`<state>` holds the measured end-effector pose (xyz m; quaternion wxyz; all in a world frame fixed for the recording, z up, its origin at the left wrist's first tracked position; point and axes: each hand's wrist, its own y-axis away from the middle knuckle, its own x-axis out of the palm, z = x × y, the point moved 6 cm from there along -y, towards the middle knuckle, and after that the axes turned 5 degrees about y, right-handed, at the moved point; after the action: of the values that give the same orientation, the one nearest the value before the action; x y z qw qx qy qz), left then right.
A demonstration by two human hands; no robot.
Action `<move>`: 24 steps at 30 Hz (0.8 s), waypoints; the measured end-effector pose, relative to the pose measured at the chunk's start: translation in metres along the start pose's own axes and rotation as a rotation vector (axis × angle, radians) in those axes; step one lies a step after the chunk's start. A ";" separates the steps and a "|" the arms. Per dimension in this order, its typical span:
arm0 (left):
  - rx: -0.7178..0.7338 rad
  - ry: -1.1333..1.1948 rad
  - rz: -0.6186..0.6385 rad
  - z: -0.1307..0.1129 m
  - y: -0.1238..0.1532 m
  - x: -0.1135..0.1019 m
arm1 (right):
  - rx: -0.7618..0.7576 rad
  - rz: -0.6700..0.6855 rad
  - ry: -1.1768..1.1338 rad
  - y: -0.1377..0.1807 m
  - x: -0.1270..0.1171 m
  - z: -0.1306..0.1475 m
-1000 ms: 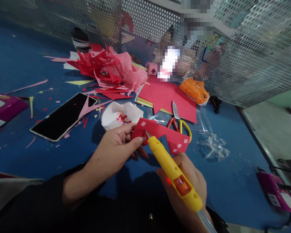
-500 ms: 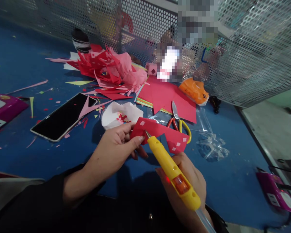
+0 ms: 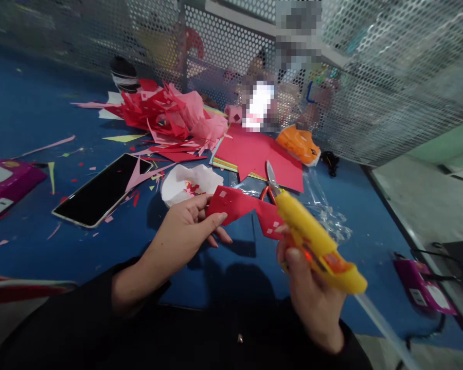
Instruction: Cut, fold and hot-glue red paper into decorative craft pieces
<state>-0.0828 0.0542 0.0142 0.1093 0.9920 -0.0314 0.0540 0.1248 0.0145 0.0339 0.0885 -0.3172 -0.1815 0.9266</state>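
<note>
My left hand [image 3: 185, 228] pinches the left end of a folded red paper piece [image 3: 241, 208] with small pale squares on it, held just above the blue table. My right hand [image 3: 306, 288] is wrapped around a yellow glue gun [image 3: 316, 241] with an orange trigger. The gun's nozzle points up and left, over the right end of the red paper and near the scissors [image 3: 270, 185]. A clear glue stick [image 3: 381, 324] sticks out of the gun's back.
A phone [image 3: 102, 189] lies face up at left, beside a white paper cup liner [image 3: 191, 182]. Red and pink paper scraps [image 3: 165, 110] pile at the back. Red sheets [image 3: 254, 154], an orange object [image 3: 299, 144], purple devices [image 3: 7, 182] and a perforated metal screen [image 3: 370, 77] surround the table [image 3: 31, 103].
My right hand has swung the glue gun to the right, away from the left end of the red paper. The view has shifted slightly right. My left hand keeps its pinch.
</note>
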 end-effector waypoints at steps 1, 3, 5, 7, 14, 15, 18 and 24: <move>0.004 -0.002 -0.004 0.000 0.000 0.000 | 0.082 -0.033 0.014 -0.003 -0.007 -0.008; 0.013 -0.007 -0.013 -0.001 0.000 -0.001 | 0.204 -0.109 0.099 -0.012 -0.027 -0.024; 0.018 -0.009 -0.022 -0.002 0.001 -0.001 | 0.257 -0.183 0.200 -0.023 -0.053 -0.042; 0.019 -0.017 -0.028 -0.002 0.001 -0.001 | 0.233 -0.246 0.381 -0.034 -0.078 -0.059; 0.026 -0.031 -0.039 0.004 0.000 -0.004 | 0.131 -0.073 0.928 -0.059 -0.100 -0.113; 0.021 -0.032 -0.040 0.005 0.000 -0.004 | 0.130 -0.036 0.961 -0.060 -0.097 -0.117; 0.009 -0.033 -0.039 0.007 0.001 -0.003 | 0.106 0.030 1.003 -0.061 -0.089 -0.124; -0.031 -0.010 0.024 0.010 0.008 0.000 | 0.040 0.082 0.994 -0.054 -0.088 -0.138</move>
<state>-0.0821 0.0443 0.0064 0.1240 0.9900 -0.0449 0.0500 0.2818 0.0778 0.0030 0.1338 -0.7258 -0.0869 0.6692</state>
